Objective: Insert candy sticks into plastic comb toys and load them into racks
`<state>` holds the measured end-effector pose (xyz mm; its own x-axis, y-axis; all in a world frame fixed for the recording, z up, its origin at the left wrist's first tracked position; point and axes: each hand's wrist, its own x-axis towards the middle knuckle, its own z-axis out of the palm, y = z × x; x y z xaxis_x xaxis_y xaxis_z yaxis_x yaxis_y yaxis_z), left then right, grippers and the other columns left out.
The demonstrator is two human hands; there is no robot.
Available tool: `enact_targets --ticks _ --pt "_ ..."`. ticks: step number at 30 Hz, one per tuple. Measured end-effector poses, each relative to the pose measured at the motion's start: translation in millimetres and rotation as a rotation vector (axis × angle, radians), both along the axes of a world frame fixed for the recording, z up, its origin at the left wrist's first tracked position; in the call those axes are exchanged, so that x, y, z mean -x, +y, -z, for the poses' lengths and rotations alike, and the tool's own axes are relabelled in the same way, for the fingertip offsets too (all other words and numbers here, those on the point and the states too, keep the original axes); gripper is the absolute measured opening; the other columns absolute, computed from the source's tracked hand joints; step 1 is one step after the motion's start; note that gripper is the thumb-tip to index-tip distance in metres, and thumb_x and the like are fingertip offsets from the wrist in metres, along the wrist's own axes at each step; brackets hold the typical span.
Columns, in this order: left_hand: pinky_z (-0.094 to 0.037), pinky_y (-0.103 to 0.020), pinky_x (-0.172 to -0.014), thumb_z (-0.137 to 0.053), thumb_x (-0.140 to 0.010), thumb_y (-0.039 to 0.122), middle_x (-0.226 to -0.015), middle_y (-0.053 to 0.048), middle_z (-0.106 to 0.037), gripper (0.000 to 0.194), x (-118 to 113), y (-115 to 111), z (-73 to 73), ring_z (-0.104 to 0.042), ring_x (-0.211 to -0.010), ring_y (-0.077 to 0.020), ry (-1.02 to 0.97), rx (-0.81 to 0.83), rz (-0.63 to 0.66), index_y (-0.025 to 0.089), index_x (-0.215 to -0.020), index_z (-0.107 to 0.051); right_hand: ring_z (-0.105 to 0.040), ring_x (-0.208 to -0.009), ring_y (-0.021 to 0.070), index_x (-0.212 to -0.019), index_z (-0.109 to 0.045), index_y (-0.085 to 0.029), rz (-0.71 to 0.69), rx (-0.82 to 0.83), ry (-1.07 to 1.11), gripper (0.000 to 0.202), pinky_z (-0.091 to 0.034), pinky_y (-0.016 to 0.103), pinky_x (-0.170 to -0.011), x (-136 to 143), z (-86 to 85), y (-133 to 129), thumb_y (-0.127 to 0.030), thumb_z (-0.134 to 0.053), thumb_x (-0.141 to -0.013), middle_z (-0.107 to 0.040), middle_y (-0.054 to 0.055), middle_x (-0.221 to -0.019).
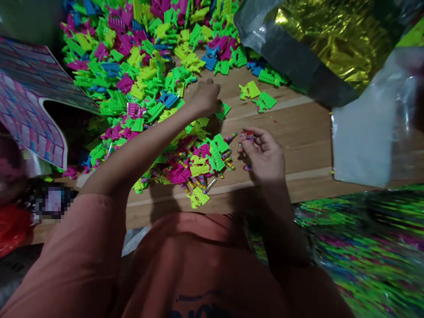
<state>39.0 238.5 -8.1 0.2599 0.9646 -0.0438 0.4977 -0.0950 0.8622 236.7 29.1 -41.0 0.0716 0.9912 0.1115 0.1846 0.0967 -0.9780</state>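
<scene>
My left hand [206, 99] is over the tabletop at the edge of a big heap of flat plastic pieces [145, 75] in green, yellow, pink and blue. Its fingers are curled, and what they hold, if anything, is hidden. A flat green piece [224, 111] lies right beside its thumb side. My right hand [265, 154], closer to me, pinches small red printed sticks [247, 136] between thumb and fingers. Left of it, a smaller mixed pile holds green pieces [217, 152] and several thin printed sticks [229, 166]. One more stick [247, 168] lies under my right hand.
Two loose pieces, yellow [251, 89] and green [265, 102], lie on the wooden table [304, 132]. A dark-edged bag with gold foil [331, 48] stands at back right, near a stack of clear plastic bags [361, 145]. A printed carton [36, 106] is at left.
</scene>
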Motion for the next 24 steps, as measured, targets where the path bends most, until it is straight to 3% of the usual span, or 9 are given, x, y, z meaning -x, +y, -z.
enact_targets --ticks 2,4,9,12,15,17,21,24 --pt "-0.046 -0.043 -0.12 -0.103 -0.042 -0.005 -0.086 -0.003 -0.06 0.067 -17 11 11.8 -0.053 -0.14 -0.0407 0.223 0.041 0.096 0.028 -0.057 -0.046 -0.081 -0.089 0.0185 -0.136 -0.073 -0.027 0.001 -0.003 0.003 0.033 -0.07 0.03 -0.078 1 -2.9 -2 -0.038 -0.077 -0.106 -0.082 0.005 -0.109" --pt "-0.042 -0.037 -0.124 -0.105 -0.048 0.001 -0.091 -0.002 -0.061 0.066 -24 11 10.1 -0.048 -0.143 -0.0363 0.381 0.014 0.197 0.028 -0.064 -0.047 -0.08 -0.089 0.0184 -0.134 -0.074 -0.026 0.017 -0.004 0.011 0.032 -0.07 0.03 -0.08 0 -4.5 -2 -0.038 -0.079 -0.104 -0.082 0.004 -0.107" --pt "-0.049 -0.037 -0.094 -0.1 -0.061 0.002 -0.079 0.001 -0.058 0.056 -16 -11 -25.2 -0.061 -0.105 -0.0261 0.491 -0.05 0.252 0.027 -0.073 -0.052 -0.082 -0.093 0.0199 -0.133 -0.075 -0.029 0.036 0.024 0.102 0.034 -0.073 0.034 -0.084 -3 -8.0 1 -0.05 -0.079 -0.106 -0.083 0.004 -0.11" --pt "-0.051 -0.041 -0.084 -0.102 -0.073 0.013 -0.08 0.0 -0.063 0.045 -4 -37 -48.3 -0.069 -0.096 -0.0278 0.295 -0.055 0.254 0.025 -0.081 -0.059 -0.083 -0.101 0.0229 -0.136 -0.072 -0.032 0.045 -0.014 0.151 0.041 -0.075 0.038 -0.087 0 -11.7 1 -0.06 -0.078 -0.107 -0.083 0.006 -0.116" --pt "-0.057 -0.041 -0.079 -0.1 -0.089 0.034 -0.08 -0.001 -0.065 0.037 8 -74 -65.2 -0.075 -0.087 -0.0268 0.012 0.084 0.259 0.023 -0.095 -0.065 -0.084 -0.101 0.0241 -0.138 -0.071 -0.032 0.027 -0.074 0.165 0.042 -0.076 0.039 -0.086 6 -14.9 0 -0.061 -0.077 -0.108 -0.083 0.007 -0.115" --pt "-0.06 -0.042 -0.08 -0.098 -0.094 0.048 -0.081 -0.002 -0.066 0.042 14 -100 -72.0 -0.076 -0.085 -0.025 -0.146 0.17 0.265 0.022 -0.1 -0.065 -0.084 -0.103 0.0246 -0.136 -0.072 -0.032 0.015 -0.116 0.169 0.039 -0.075 0.04 -0.087 11 -16.6 -2 -0.059 -0.078 -0.108 -0.083 0.006 -0.116" --pt "-0.063 -0.042 -0.094 -0.093 -0.095 0.063 -0.091 -0.005 -0.072 0.051 22 -136 -72.8 -0.076 -0.098 -0.0245 -0.315 0.172 0.194 0.02 -0.095 -0.066 -0.083 -0.111 0.0252 -0.132 -0.078 -0.033 0.018 -0.182 0.142 0.035 -0.074 0.042 -0.098 19 -20.4 -7 -0.056 -0.081 -0.107 -0.082 0.005 -0.123" --pt "-0.062 -0.042 -0.105 -0.1 -0.088 0.056 -0.118 -0.01 -0.079 0.049 27 -148 -66.8 -0.074 -0.121 -0.0278 -0.341 0.105 0.104 0.02 -0.105 -0.072 -0.082 -0.115 0.0264 -0.131 -0.081 -0.033 0.029 -0.198 0.105 0.034 -0.072 0.045 -0.105 23 -22.7 -11 -0.056 -0.082 -0.106 -0.082 0.005 -0.123"
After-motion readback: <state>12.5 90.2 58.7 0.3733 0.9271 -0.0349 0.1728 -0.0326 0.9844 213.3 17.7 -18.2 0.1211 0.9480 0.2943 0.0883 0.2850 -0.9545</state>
